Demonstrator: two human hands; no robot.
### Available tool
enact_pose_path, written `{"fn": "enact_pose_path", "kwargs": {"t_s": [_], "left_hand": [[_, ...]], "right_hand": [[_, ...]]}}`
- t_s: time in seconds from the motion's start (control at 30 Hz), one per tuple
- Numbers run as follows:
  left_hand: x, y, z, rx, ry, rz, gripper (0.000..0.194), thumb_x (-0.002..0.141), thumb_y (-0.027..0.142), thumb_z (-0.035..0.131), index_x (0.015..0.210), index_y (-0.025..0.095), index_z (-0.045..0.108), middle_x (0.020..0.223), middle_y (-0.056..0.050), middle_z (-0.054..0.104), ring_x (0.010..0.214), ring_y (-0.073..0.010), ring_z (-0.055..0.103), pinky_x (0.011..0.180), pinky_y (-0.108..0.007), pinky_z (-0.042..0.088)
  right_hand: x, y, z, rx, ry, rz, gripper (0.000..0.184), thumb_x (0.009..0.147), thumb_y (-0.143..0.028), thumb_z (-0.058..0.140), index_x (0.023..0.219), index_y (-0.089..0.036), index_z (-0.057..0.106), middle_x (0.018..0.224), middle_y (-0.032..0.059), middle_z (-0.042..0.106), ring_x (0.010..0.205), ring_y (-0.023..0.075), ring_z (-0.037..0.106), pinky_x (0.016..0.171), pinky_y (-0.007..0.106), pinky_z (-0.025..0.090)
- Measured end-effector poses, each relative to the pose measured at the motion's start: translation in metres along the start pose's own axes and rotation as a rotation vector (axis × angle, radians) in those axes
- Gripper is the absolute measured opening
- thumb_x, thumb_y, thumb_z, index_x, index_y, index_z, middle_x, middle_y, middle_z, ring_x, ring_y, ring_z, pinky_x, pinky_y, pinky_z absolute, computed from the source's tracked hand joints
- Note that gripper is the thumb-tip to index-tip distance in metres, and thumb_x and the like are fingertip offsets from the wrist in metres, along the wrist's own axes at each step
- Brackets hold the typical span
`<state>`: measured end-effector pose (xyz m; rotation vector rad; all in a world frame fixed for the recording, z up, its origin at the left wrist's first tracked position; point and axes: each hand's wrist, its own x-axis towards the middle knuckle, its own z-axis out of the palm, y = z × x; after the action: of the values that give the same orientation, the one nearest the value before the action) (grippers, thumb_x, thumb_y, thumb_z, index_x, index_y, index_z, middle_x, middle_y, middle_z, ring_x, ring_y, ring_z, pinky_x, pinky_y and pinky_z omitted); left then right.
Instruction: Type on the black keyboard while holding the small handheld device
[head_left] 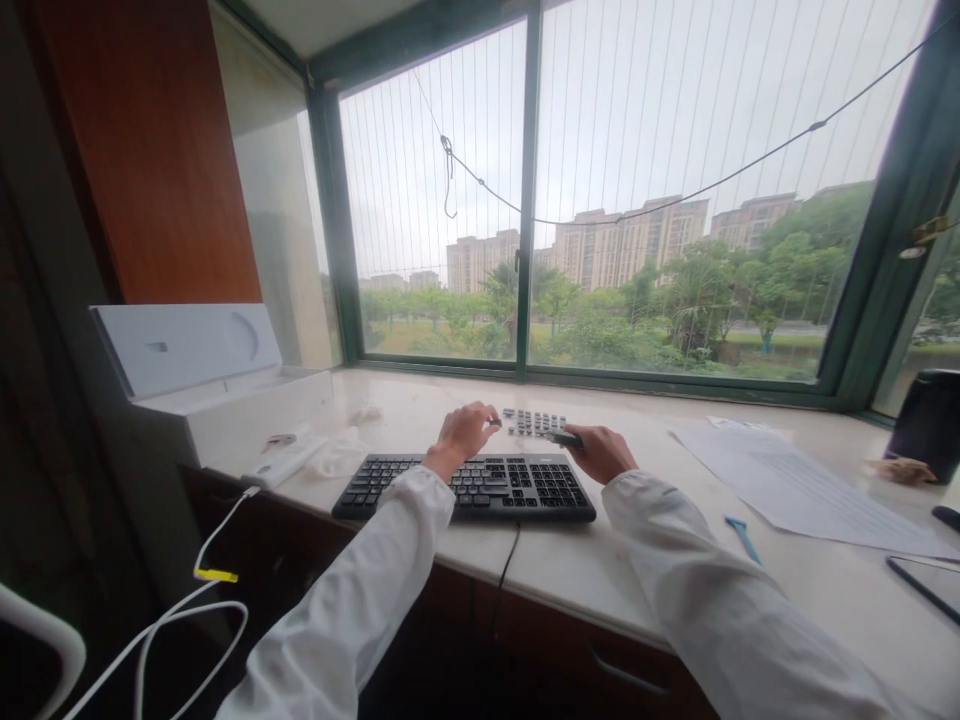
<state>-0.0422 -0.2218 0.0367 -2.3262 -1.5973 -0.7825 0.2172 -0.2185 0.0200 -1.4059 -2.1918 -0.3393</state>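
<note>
Just below the centre of the frame, both hands are working over a cluster of loose keycaps [534, 422] lying on the pale counter [570, 570] directly behind the black keyboard [465, 487]. The left hand [463, 436] is reaching forward across the keyboard's upper edge, its fingers curled and pinching what appears to be one small dark keycap at the cluster's left end. The right hand [600, 452] is closing around a slim dark tool [564, 438], whose tip is pointing left toward the cluster's lower right edge. The cluster's long axis is running left to right, parallel with the keyboard, and it is sitting between the two hands, slightly further up the frame than both. Both hands are lying about equally near it. Printed sheets [795, 480] are resting well apart at right.
</note>
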Motion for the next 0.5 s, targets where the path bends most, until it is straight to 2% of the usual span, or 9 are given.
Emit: {"fn": "enact_pose_path", "kwargs": {"t_s": [0.1,0.27,0.5], "left_hand": [[0.028,-0.017,0.018,0.021,-0.100,-0.061,0.018,0.082,0.038,0.057,0.096,0.029,0.065,0.098,0.001,0.066,0.090,-0.0167,0.061,0.082,-0.028,0.045],[0.072,-0.033,0.053,0.077,-0.277,-0.115,0.018,0.078,0.036,0.060,0.093,0.029,0.068,0.095,0.002,0.069,0.089,-0.0167,0.061,0.083,-0.028,0.045],[0.112,-0.042,0.095,0.146,-0.313,-0.087,0.019,0.078,0.035,0.061,0.094,0.027,0.070,0.097,-0.002,0.069,0.090,-0.0175,0.061,0.084,-0.028,0.044]], "right_hand": [[-0.004,0.009,0.006,-0.043,-0.030,0.068,0.019,0.084,-0.035,0.050,0.084,-0.026,0.066,0.077,0.0043,0.067,0.065,0.0185,0.058,0.055,0.026,0.027],[0.000,0.001,0.014,-0.050,-0.058,0.065,0.026,0.086,-0.040,0.046,0.076,-0.024,0.065,0.074,0.0064,0.066,0.063,0.0193,0.058,0.054,0.028,0.026],[0.001,0.002,0.021,-0.081,-0.028,0.125,0.030,0.088,-0.039,0.041,0.079,-0.024,0.065,0.074,0.0088,0.066,0.065,0.0217,0.059,0.060,0.030,0.031]]}}
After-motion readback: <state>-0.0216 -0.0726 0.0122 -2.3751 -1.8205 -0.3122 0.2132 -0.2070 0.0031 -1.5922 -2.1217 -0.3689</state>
